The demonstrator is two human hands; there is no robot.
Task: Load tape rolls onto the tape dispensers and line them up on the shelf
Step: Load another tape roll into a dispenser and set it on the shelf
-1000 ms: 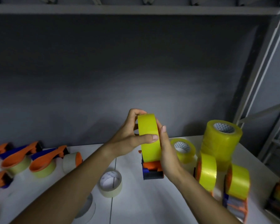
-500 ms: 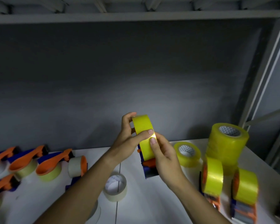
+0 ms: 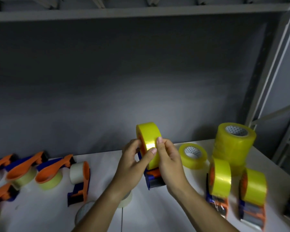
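A yellow tape roll stands on edge in a blue and orange tape dispenser held above the white shelf near its middle. My left hand grips the roll and dispenser from the left, thumb on the tape face. My right hand holds them from the right, with thumb and fingertips pinching at the tape surface. Two loaded yellow dispensers stand to the right.
A tall stack of yellow rolls and a single flat yellow roll lie at the back right. Several orange-handled dispensers with pale rolls lie at the left. One white-roll dispenser stands left of centre. Loose pale rolls sit under my forearms.
The roll and dispenser have tilted slightly. My left thumb has slid down the tape face, and my right fingers have come up onto the roll's front surface.
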